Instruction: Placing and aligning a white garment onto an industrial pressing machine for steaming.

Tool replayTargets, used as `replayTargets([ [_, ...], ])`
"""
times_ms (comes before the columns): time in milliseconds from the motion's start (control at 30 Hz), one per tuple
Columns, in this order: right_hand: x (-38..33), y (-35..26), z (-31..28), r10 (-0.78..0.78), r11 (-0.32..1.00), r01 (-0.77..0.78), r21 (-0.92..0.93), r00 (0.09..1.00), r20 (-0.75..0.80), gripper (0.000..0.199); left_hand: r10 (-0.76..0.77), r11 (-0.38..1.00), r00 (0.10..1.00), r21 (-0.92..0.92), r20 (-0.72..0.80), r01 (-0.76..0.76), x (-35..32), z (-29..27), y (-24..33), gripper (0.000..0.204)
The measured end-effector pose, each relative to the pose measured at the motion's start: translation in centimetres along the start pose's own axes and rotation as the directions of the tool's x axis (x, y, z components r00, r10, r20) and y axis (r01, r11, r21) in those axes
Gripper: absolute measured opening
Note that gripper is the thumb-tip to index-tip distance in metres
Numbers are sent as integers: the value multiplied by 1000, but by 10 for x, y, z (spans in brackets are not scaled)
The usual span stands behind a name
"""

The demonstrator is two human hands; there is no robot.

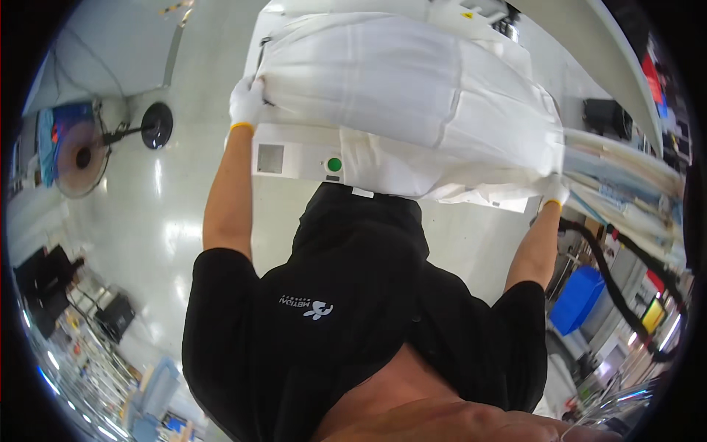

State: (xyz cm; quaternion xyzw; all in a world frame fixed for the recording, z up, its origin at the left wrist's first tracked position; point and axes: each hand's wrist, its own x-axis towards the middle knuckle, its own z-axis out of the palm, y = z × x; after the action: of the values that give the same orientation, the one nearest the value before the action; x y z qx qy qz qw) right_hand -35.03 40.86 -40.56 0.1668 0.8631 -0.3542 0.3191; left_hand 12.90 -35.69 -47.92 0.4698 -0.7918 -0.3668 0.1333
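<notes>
A wide sheet of white cloth (pixel 398 74) stretches in front of me, creased and slightly see-through, over a white machine (pixel 294 155). My left hand (pixel 246 103), in a white glove with a yellow cuff, is closed at the cloth's left edge. At the near right corner, my right hand (pixel 555 190), gloved the same way, is closed on the cloth; its fingers are partly hidden by the fabric. On the machine's near edge, a round green button (pixel 334 165) and a grey square plate (pixel 270 158) show beside the cloth's hanging part.
A floor fan (pixel 81 156) and a round black base (pixel 157 125) stand on the left. To the right are layered pale sheets (pixel 626 166), a thick black hose (pixel 611 276) and a blue bin (pixel 577 300). A black box (pixel 607 119) sits farther back.
</notes>
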Motion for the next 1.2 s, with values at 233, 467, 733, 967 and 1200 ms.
replayTargets([
  [233, -47, 61, -11, -121, 962, 46, 271, 956, 268, 37, -70, 985, 977, -144, 204, 101, -31, 4, -38, 42],
  [467, -15, 93, 39, -357, 833, 452, 320, 879, -315, 33, -215, 965, 972, -132, 93, 226, -27, 20, -15, 33],
  [733, -28, 121, 66, -152, 919, 298, 257, 871, -468, 37, -176, 974, 937, 87, -301, 210, -51, 7, 43, 46],
  [967, -5, 181, 124, -4, 999, -28, -39, 768, -640, 54, -283, 930, 864, 102, -417, 354, -77, 34, -61, 58],
  [1200, -42, 213, 232, 126, 986, -165, -36, 862, -491, 58, 54, 937, 997, 348, -53, -32, -141, 63, -107, 58],
])
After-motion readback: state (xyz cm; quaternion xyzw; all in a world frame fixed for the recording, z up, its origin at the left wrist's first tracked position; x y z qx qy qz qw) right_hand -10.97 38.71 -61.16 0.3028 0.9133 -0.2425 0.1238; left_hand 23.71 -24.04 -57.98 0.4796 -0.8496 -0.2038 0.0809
